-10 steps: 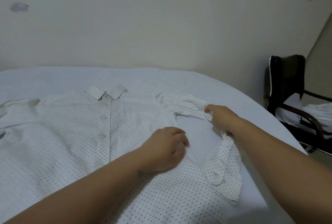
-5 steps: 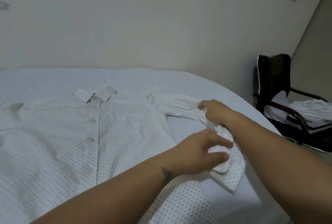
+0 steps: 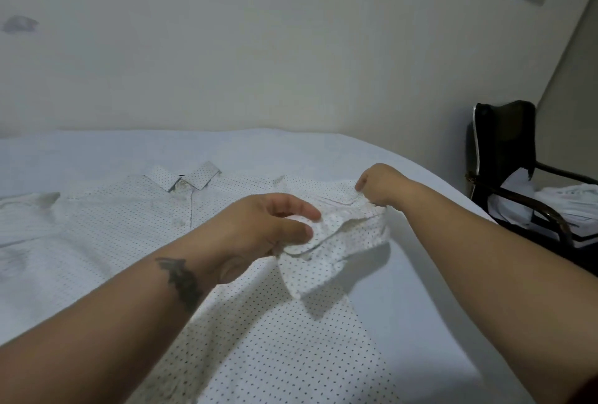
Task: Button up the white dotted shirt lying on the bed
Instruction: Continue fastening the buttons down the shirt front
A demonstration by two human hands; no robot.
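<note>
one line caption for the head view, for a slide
Both hands, left hand and right hand, lift the cuff of a white dotted shirt on a bed.

White dotted shirt [image 3: 106, 235] lies flat on the bed [image 3: 404, 290], collar [image 3: 182, 176] toward the wall, front placket closed at the visible buttons; left hand [image 3: 262, 229] pinches the raised sleeve cuff [image 3: 326, 251] between thumb and fingers; right hand [image 3: 380, 185] grips the same sleeve farther up; dark chair [image 3: 504, 157] stands beside the bed.
</note>
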